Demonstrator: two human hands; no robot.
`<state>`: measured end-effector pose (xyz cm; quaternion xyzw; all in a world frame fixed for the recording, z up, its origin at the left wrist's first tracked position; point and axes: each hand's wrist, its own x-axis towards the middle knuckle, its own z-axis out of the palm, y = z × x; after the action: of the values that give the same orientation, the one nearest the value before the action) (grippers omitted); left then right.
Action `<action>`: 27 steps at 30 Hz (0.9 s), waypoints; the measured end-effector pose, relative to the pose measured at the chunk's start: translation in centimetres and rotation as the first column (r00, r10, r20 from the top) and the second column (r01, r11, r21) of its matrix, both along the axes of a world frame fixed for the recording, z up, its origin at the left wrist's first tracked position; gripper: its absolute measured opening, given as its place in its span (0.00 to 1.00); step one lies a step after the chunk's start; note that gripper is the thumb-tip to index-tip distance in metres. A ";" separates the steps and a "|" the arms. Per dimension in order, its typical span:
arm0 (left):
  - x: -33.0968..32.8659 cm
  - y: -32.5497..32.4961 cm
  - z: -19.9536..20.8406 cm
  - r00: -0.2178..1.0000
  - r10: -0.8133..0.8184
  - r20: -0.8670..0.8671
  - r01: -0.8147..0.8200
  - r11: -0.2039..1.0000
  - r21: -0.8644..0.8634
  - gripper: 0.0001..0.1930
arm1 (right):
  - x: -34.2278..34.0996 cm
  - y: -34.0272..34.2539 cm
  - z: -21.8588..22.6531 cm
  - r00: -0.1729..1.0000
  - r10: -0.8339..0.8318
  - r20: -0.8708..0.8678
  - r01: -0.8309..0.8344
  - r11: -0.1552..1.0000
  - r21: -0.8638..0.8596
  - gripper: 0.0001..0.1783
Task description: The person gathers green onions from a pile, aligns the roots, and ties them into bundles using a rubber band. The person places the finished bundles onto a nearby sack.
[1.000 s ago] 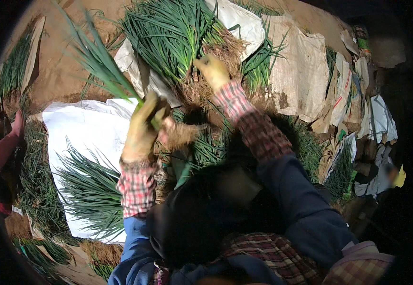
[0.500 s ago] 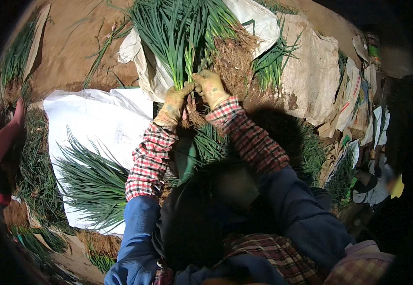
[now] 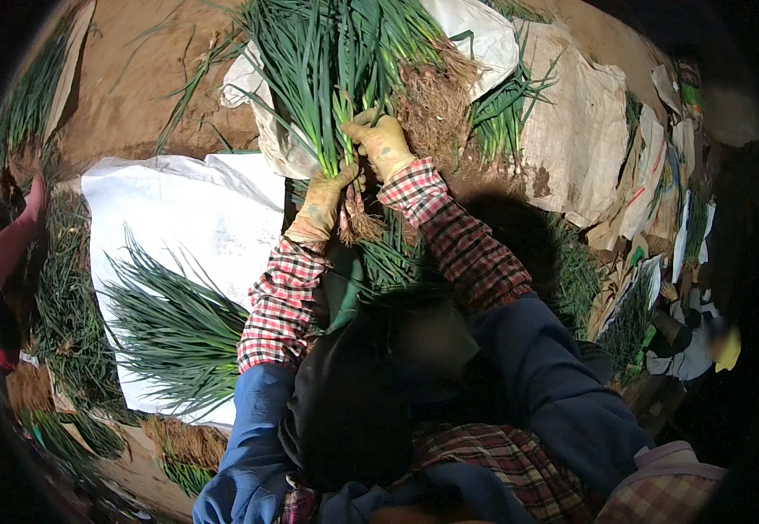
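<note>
My gloved left hand (image 3: 320, 208) is wrapped round the lower stems of a bunch of green onions (image 3: 320, 105). Its reddish bulbs and stringy roots (image 3: 358, 225) stick out below the fist. My gloved right hand (image 3: 383, 147) is just above and to the right, fingers curled in on stalks at the bunch's right side; its fingertips are partly hidden. Behind it lies a larger heap of green onions with a thick brown root mass (image 3: 432, 109), on a whitish sack (image 3: 487, 44). Both gloves are yellowish and stained.
Left of me, another bunch of green onions (image 3: 174, 327) rests on a white sheet (image 3: 179, 196). More onions (image 3: 69, 306) cover the ground beyond it. A tan woven sack (image 3: 572, 122) lies at right. Another person (image 3: 690, 341) is at the far right, and a pink boot (image 3: 14, 236) at far left.
My right hand has shifted up along the stalks, a little away from my left hand. The left keeps its grip on the bunch. The person at far right has moved an arm.
</note>
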<state>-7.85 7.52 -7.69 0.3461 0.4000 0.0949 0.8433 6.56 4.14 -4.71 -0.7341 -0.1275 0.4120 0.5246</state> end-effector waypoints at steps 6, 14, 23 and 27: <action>-0.9 -0.3 -3.4 0.994 0.033 -0.108 -0.025 0.997 0.076 0.28 | -1.5 0.0 0.1 0.982 -0.140 -0.125 0.133 0.989 -0.065 0.08; -0.3 -0.6 2.2 0.980 0.045 -0.192 -0.016 0.989 0.148 0.28 | -1.0 -0.1 -0.3 0.999 -0.047 0.009 0.047 0.999 -0.004 0.09; 0.2 -1.3 2.6 0.968 0.175 -0.177 -0.198 0.973 -0.119 0.14 | -2.5 -1.2 -0.5 0.967 -0.250 0.053 0.247 0.967 0.055 0.07; 0.4 -1.5 2.4 0.976 0.192 -0.104 -0.205 0.969 -0.140 0.12 | -3.2 -1.8 0.2 0.929 -0.356 -0.100 0.368 0.917 0.155 0.07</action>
<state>-7.45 6.03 -5.32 0.2438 0.4762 0.1329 0.8344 3.41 2.32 -4.52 -0.6824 -0.0059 0.3205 0.6569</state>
